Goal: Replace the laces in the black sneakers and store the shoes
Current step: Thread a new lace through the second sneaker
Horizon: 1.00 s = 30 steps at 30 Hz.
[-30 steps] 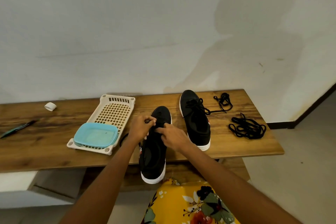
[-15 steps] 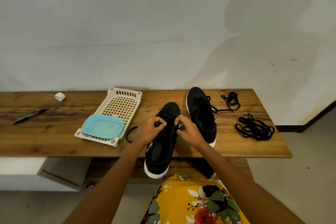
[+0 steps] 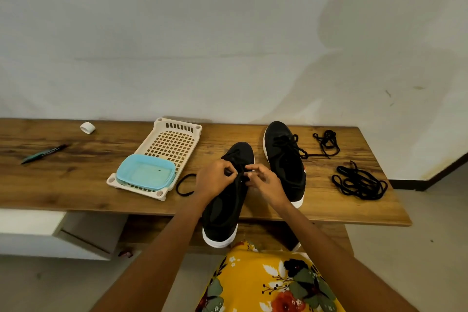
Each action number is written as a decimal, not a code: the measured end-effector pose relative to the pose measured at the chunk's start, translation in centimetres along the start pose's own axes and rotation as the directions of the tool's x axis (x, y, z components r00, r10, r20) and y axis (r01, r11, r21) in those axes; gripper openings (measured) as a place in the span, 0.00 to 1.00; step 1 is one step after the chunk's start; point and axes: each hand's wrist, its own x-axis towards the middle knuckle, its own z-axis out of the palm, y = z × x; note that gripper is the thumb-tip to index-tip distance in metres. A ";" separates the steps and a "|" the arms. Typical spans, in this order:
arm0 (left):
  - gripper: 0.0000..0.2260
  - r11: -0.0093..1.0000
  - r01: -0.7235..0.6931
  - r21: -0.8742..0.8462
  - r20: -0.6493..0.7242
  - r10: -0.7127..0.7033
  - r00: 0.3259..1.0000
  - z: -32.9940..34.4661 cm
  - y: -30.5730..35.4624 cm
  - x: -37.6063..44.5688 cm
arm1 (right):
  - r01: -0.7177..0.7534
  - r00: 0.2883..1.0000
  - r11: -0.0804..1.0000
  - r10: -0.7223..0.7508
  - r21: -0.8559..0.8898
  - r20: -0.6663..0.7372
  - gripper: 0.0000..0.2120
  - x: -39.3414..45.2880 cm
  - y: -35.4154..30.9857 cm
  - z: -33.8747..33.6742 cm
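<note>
Lace (image 3: 238,176), a thin black cord, is being pinched by left hand (image 3: 215,180) and right hand (image 3: 264,183) over the black white-soled sneaker (image 3: 225,208) overhanging the wooden table (image 3: 76,180); likely limp, best gripped near its stiff tip.

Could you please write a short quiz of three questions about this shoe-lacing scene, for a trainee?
1. True or false: the near sneaker lies wholly on the table.
2. Which sits in the cream basket? A) pen B) blue container C) lace pile
3. Fill in: both hands work at the near sneaker's ____.

Key:
1. False; its heel overhangs the front edge.
2. B, the blue container.
3. Lace; the left hand and right hand pinch it.
</note>
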 end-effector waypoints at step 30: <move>0.09 0.992 0.048 -0.113 0.050 -0.043 0.998 0.7 0.2 1.1 | 0.130 0.979 0.976 -0.098 0.173 -0.180 0.05 3.4 -12.5 -2.5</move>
